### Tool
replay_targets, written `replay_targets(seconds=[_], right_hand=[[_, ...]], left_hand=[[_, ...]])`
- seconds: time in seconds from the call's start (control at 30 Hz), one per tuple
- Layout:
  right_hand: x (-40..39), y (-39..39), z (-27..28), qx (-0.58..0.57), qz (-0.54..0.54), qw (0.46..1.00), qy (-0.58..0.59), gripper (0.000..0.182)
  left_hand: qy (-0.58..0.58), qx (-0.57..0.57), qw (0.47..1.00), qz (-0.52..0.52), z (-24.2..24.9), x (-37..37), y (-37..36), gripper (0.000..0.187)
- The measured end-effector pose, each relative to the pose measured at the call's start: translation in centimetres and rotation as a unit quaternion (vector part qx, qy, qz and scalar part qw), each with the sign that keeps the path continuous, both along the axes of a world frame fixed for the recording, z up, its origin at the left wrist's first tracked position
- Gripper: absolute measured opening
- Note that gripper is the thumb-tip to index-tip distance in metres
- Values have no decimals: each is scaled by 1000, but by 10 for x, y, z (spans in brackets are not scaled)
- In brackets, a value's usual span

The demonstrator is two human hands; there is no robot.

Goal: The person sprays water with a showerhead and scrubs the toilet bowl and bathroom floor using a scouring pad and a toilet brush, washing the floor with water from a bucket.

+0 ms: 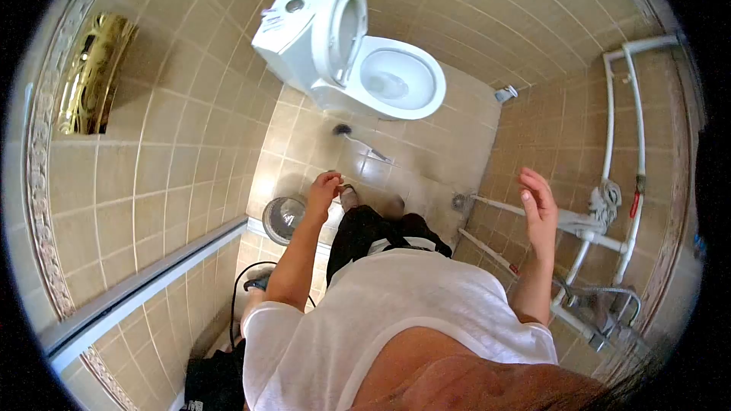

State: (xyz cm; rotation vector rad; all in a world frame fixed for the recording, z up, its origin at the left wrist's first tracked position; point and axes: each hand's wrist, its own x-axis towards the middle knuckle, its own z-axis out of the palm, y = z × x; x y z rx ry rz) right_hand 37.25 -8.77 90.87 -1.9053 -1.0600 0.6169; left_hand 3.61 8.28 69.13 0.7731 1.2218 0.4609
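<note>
While our right hand (539, 201) is loose and empty, our left hand (324, 185) has its fingers curled in, and we can't tell if they pinch anything. From the left hand, the brush (368, 148) lies on the floor (453, 137) near two o'clock, touching neither hand. We think it's light and stiff, maybe slippery if wet, so we'd best hold its white handle (361, 142)

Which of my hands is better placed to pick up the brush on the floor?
Probably your left hand: it looks nearer the brush. Your right hand is over toward the pipes.
</note>
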Motion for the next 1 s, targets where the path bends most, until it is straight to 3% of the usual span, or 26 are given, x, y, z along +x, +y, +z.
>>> replay_targets(seconds=[0.13, 0.33, 0.37, 0.43, 0.5, 0.63, 0.77, 0.9, 0.97, 1.0], right_hand=[[-11, 50, -38, -17, 77, 995, 54, 21], [-30, 118, -119, -98, 215, 962, 133, 22], [-30, 126, -144, -143, 254, 948, 127, 23], [-33, 151, -174, -192, 311, 924, 117, 23], [-43, 169, -197, -236, 389, 885, 104, 24], [-44, 192, -279, -232, 505, 831, 18, 25], [-58, 203, -354, -291, 516, 804, 49, 25], [-77, 216, -445, -329, 528, 781, 47, 25], [-87, 221, -486, -340, 548, 764, 18, 25], [-93, 224, -505, -339, 558, 757, 1, 26]], left_hand=[[46, 27, 998, 40, -14, -29, 13, 21], [152, 26, 985, 76, -89, -59, 7, 22], [153, 20, 983, 98, -102, -58, 2, 22], [283, 28, 956, 67, -131, -58, -8, 25], [289, 35, 949, 122, -176, -62, -32, 28], [362, 21, 906, 217, -215, -57, -59, 32], [386, 53, 892, 227, -278, -62, -68, 31], [357, 2, 922, 147, -344, -68, -42, 35], [412, -6, 905, 106, -359, -73, -31, 30], [438, 97, 891, 70, -362, -83, -27, 28]])
